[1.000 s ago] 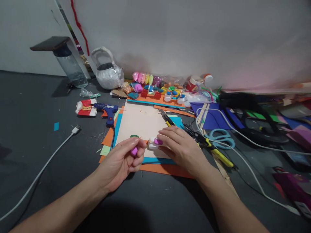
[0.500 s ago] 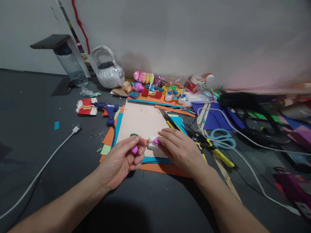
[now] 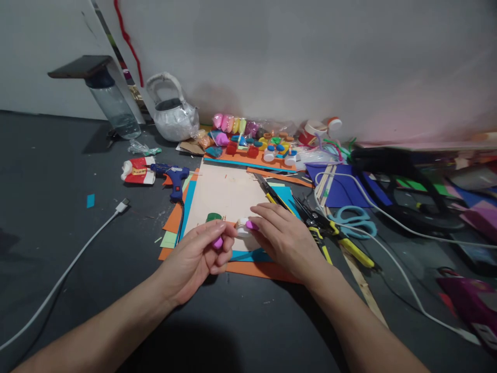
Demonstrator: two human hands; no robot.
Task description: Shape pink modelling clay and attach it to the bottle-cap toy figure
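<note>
My left hand (image 3: 205,248) is closed, with a lump of purple modelling clay (image 3: 218,242) held between its fingers. A smaller purple clay piece (image 3: 251,225) shows at the fingertips of my right hand (image 3: 285,235), which are curled down over it. Between the hands, a small white rounded object (image 3: 243,228) sits low over the paper; part of it is hidden by the right fingers, and I cannot tell its kind. Just beyond my left fingertips stands a small dark green cylinder (image 3: 213,216) on a pale sheet (image 3: 229,191).
A blue glue gun (image 3: 176,181) lies to the left near a white cable (image 3: 77,264). Right of the paper are a utility knife (image 3: 274,192), pliers (image 3: 349,248) and blue scissors (image 3: 354,221). Behind stand coloured clay packs (image 3: 233,124), a silver kettle (image 3: 174,122) and a bottle (image 3: 114,111).
My left hand has shifted very slightly, and more of the green cylinder shows above it. My right hand has barely moved, its fingertips a touch higher.
</note>
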